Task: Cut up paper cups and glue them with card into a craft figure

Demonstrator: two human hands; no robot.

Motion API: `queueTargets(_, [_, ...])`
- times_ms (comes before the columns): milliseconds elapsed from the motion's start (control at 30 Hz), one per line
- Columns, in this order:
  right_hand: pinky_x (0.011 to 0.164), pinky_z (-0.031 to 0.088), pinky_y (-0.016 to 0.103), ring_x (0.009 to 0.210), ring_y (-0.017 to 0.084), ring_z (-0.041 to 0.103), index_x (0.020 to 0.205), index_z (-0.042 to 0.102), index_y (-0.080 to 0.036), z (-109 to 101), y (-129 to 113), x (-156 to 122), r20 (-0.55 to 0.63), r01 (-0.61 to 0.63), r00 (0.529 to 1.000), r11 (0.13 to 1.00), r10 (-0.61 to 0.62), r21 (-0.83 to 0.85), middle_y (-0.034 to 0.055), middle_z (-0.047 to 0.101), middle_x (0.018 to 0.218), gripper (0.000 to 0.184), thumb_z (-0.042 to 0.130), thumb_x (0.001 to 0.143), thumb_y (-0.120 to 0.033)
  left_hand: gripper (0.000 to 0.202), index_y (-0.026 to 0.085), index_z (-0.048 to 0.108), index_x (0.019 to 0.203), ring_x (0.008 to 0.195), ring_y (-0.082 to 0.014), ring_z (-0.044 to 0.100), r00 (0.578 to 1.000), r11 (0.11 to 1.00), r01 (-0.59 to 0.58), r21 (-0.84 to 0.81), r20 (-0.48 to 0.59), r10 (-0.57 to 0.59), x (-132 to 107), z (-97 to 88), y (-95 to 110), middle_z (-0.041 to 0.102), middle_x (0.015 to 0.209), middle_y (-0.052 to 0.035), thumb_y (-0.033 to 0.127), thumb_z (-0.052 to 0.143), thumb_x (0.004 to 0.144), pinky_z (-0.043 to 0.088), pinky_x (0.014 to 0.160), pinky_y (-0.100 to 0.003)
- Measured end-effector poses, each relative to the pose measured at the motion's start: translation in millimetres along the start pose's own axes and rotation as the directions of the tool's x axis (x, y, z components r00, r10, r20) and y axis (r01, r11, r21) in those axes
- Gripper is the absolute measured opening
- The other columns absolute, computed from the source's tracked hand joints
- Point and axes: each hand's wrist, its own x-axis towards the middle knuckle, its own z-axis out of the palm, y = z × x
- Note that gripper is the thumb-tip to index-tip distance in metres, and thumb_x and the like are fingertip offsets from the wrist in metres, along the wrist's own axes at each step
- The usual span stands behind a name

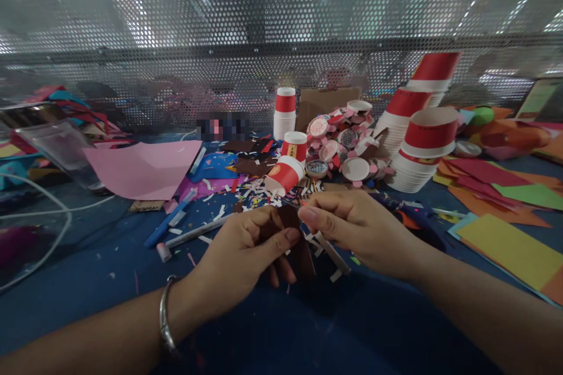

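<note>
My left hand (248, 249) is closed with thumb and fingers on a piece of dark brown paper (303, 258), which hangs down in front of me. Close against the paper's upper edge, my right hand (358, 228) makes a pinch; what lies between its fingertips is too small to make out. Below the right hand lie white paper strips (334, 255) on the blue table (246, 328). Just beyond both hands a red and white paper cup (285, 176) leans on its side, and another paper cup (294, 146) stands behind it.
Stacks of paper cups (413, 179) rise at the right, beside a pile of pink-trimmed cup pieces (328, 149). Coloured paper sheets (510, 249) lie far right. On the left are pink paper (147, 170), a blue pen (165, 228), a clear cup (61, 146) and a white cable (68, 225).
</note>
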Motion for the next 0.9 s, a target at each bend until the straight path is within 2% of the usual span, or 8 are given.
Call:
queueTargets(167, [0.053,0.029,0.025,0.059,0.010,0.037,0.067,0.049,-0.019,0.5,-1.1,-1.2,-0.027,0.039,0.999,0.999,-0.039,0.013,-0.0043,0.041,0.065,0.053,0.055,0.098,-0.062,0.018,0.017,0.066,0.087,0.059,-0.0103,0.066,0.998,0.998,-0.048,0.045,-0.040,0.050,-1.4,-2.7,-1.5,0.074,0.075,-0.0029,0.033,0.067,0.095,0.048,0.051,-0.018])
queueTargets(233, [0.051,0.027,0.025,0.058,0.010,0.034,0.067,0.047,-0.019,-0.1,0.2,-1.2,-0.045,0.049,0.998,0.998,-0.047,0.034,-0.0048,0.038,0.065,0.053,0.056,0.098,-0.061,0.016,0.017,0.068,0.087,0.066,-0.0105,0.066,0.993,0.995,-0.088,0.050,-0.081,0.092,-1.4,-5.8,-2.2,0.074,0.078,-0.0024,0.032,0.068,0.094,0.051,0.060,-0.019])
queueTargets(333, [0.047,0.021,0.024,0.053,0.008,0.027,0.069,0.046,-0.020,-2.7,3.9,-0.3,-0.039,0.028,0.999,0.994,-0.024,0.107,-0.0071,0.031,0.062,0.051,0.058,0.098,-0.060,0.017,0.018,0.067,0.088,0.063,-0.0091,0.066,0.991,0.997,-0.078,0.011,-0.107,0.079,-1.0,-11.1,-1.6,0.076,0.083,-0.0019,0.033,0.066,0.096,0.053,0.065,-0.021])
queueTargets(467, [0.043,0.016,0.022,0.050,0.006,0.022,0.069,0.041,-0.021,-6.0,7.5,2.0,-0.025,-0.007,1.000,0.990,0.011,0.143,-0.0088,0.025,0.060,0.052,0.060,0.097,-0.061,0.018,0.019,0.062,0.088,0.059,-0.0108,0.068,0.995,0.998,-0.041,-0.051,-0.089,0.036,-1.3,-15.4,1.7,0.072,0.070,0.0008,0.034,0.067,0.096,0.050,0.057,-0.019])
queueTargets(600, [0.042,0.017,0.021,0.050,0.006,0.024,0.069,0.046,-0.020,-6.8,7.3,3.0,-0.005,-0.017,1.000,0.995,0.018,0.098,-0.0084,0.030,0.059,0.052,0.061,0.095,-0.062,0.025,0.018,0.060,0.082,0.041,-0.0055,0.054,0.998,1.000,-0.003,0.017,-0.059,0.004,-2.2,-17.5,3.3,0.060,0.051,0.0056,0.038,0.065,0.098,0.041,0.045,-0.015])
queueTargets(767, [0.043,0.018,0.022,0.050,0.007,0.027,0.073,0.054,-0.018,-7.1,6.5,3.3,0.017,-0.042,0.999,0.998,0.041,0.047,-0.0076,0.033,0.058,0.051,0.060,0.095,-0.065,0.015,0.019,0.063,0.089,0.059,-0.0116,0.070,0.995,1.000,-0.018,0.013,-0.100,0.019,-2.4,-20.0,4.3,0.071,0.074,0.0003,0.032,0.062,0.096,0.053,0.052,-0.018])
queueTargets(833, [0.044,0.019,0.022,0.051,0.007,0.028,0.073,0.054,-0.018,-7.3,6.5,3.6,0.021,-0.040,0.999,0.999,0.039,0.021,-0.0073,0.034,0.059,0.053,0.058,0.095,-0.066,0.016,0.019,0.060,0.087,0.052,-0.0116,0.068,0.998,1.000,0.021,0.023,-0.063,-0.020,-3.6,-20.3,5.8,0.069,0.071,0.0013,0.032,0.060,0.097,0.053,0.048,-0.018])
queueTargets(900, [0.045,0.021,0.023,0.052,0.008,0.030,0.072,0.054,-0.018,-7.4,6.4,3.8,0.029,-0.030,0.999,0.999,0.031,-0.020,-0.0066,0.035,0.061,0.053,0.057,0.096,-0.066,0.022,0.020,0.057,0.081,0.041,-0.0078,0.059,0.998,0.995,0.043,0.088,-0.046,-0.039,-5.4,-20.7,7.6,0.063,0.061,0.0043,0.035,0.060,0.097,0.044,0.041,-0.015])
